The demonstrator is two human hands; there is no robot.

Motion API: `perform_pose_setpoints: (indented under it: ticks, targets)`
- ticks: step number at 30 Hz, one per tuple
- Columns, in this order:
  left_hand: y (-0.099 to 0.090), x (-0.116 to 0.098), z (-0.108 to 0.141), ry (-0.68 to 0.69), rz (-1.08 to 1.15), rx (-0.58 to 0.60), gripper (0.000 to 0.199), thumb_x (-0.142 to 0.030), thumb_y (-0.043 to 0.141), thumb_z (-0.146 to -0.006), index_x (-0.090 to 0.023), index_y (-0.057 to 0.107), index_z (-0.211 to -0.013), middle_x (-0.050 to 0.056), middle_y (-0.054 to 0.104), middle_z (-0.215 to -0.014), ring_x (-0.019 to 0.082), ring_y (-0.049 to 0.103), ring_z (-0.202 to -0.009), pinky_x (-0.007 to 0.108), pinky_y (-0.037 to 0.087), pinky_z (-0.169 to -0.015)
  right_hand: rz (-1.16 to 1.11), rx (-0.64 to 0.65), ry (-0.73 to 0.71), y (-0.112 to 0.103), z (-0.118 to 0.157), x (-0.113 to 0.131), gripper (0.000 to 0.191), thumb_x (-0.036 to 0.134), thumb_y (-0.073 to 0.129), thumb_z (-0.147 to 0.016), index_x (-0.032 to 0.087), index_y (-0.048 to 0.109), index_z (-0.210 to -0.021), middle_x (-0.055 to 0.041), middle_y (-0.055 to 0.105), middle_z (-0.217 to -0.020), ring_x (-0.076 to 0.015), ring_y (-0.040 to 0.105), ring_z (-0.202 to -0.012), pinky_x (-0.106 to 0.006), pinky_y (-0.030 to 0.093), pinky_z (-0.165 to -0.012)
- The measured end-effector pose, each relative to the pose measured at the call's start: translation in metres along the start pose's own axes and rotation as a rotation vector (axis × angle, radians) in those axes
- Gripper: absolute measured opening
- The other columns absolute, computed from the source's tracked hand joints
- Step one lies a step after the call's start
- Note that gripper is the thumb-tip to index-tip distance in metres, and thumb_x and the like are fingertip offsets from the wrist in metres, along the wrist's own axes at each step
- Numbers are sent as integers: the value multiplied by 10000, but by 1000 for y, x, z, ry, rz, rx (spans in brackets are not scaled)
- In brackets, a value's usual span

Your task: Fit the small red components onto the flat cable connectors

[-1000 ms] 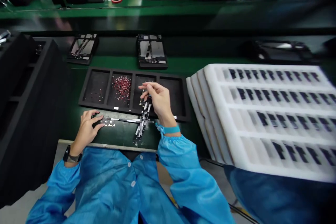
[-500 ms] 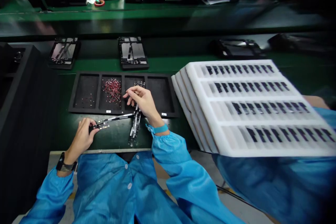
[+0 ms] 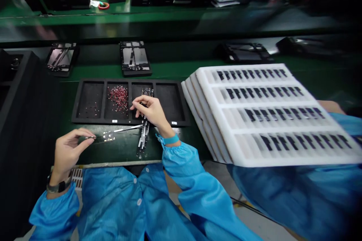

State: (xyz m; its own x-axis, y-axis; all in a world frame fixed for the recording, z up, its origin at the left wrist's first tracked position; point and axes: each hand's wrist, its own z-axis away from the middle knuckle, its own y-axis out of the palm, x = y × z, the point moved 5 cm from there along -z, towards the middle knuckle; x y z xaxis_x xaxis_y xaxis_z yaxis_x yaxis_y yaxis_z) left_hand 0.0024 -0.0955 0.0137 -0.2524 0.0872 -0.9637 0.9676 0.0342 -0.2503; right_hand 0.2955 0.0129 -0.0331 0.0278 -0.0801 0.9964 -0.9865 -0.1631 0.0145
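At the left, my left hand (image 3: 70,147) pinches a thin dark strip (image 3: 91,137) between thumb and fingertips, a little above the green bench. Just right of the fingertips lies a small circuit board (image 3: 109,136) with pale pads. A narrow flex strip (image 3: 128,128) runs from it toward a pile of flex cables (image 3: 143,137). My right hand (image 3: 149,111) is closed over the third compartment of the black foam tray (image 3: 186,118); something dark shows between its fingers, too hidden to name. Beside it, tiny red parts (image 3: 118,98) fill part of the second compartment.
A white foam stack (image 3: 232,124) with rows of dark pieces stands at the right, near another person's blue sleeve (image 3: 349,122). Device housings (image 3: 135,58) lie behind the tray. A tall black foam box (image 3: 31,113) borders the left side.
My left hand has moved left and rolled, and now pinches the thin strip away from the circuit board. My right hand stays over the tray. The whole view has shifted slightly.
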Motion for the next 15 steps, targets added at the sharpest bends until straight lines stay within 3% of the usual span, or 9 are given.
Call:
perform_pose_setpoints:
  ticks: [4, 6, 8, 11, 15]
  targets:
    - [-8, -29, -17, 10, 121, -89, 248, -222, 909, -767, -226, 832, -1003, 19, 799, -843, 180, 766, -759, 267, 624, -730, 94, -20, -47, 0, 2, 4, 365, 541, 767, -893, 180, 720, -867, -80, 806, -868, -168, 708, -637, -315, 575, -664]
    - [-3, -35, -37, 30, 169, -69, 238, -253, 904, -785, -227, 845, -1015, 24, 801, -836, 175, 764, -743, 266, 624, -728, 158, -34, -93, 0, 2, 7, 349, 526, 770, -892, 180, 748, -848, -84, 807, -870, -199, 732, -750, -338, 587, -753]
    - [12, -34, -61, 14, 165, 27, 207, -294, 893, -802, -209, 857, -987, 47, 810, -844, 179, 759, -732, 274, 620, -725, 184, -31, -112, -1, 2, 8, 346, 524, 771, -892, 182, 763, -836, -78, 797, -844, -211, 730, -789, -349, 583, -788]
    - [47, -20, -95, -30, 106, 241, 247, -347, 885, -793, -177, 868, -971, 86, 826, -890, 208, 760, -776, 304, 614, -751, 113, 31, -63, 2, 1, 6, 373, 550, 778, -881, 183, 746, -829, -49, 755, -776, -181, 687, -684, -332, 573, -726]
    - [87, 3, -118, -37, 71, 416, 312, -406, 875, -762, -159, 866, -952, 100, 828, -912, 242, 756, -845, 349, 600, -815, 28, 170, 44, 10, 3, 3, 414, 582, 795, -853, 175, 721, -830, -21, 695, -723, -140, 615, -594, -284, 528, -610]
